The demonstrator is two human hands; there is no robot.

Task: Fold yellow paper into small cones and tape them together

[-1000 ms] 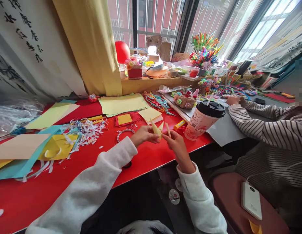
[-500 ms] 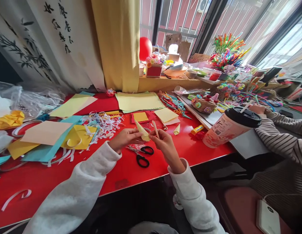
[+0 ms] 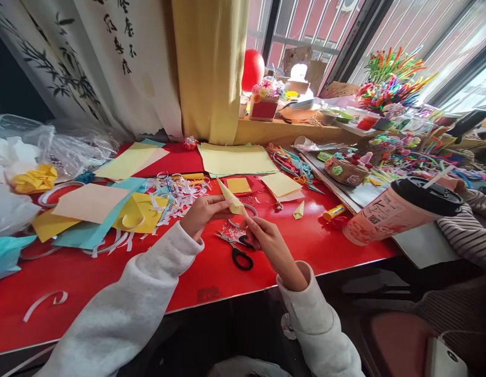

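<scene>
A pale yellow folded paper [image 3: 232,200], narrow and pointed at its upper end, is pinched between the thumb and fingers of my left hand [image 3: 205,212]. My right hand [image 3: 264,235] is closed on a thin pale stick [image 3: 245,212], whose tip meets the lower right end of the paper; its exact kind is unclear. Just under my hands lie black-handled scissors [image 3: 241,257], partly covered by my right fingers. A ring of tape [image 3: 250,209] shows behind the stick. To the right sits a small folded yellow paper piece [image 3: 298,210] on the red table [image 3: 305,246].
A lidded drink cup [image 3: 378,217] with a straw stands at the right, near a yellow glue stick [image 3: 334,212]. Paper sheets [image 3: 89,201] and white shreds [image 3: 183,196] lie left. Stacked yellow sheets [image 3: 237,158] are at the back. Another person's striped sleeve [image 3: 468,230] is far right.
The stick in my right hand has shifted left and down, from upright beside the folded paper to touching its lower end. The whole view has turned slightly left.
</scene>
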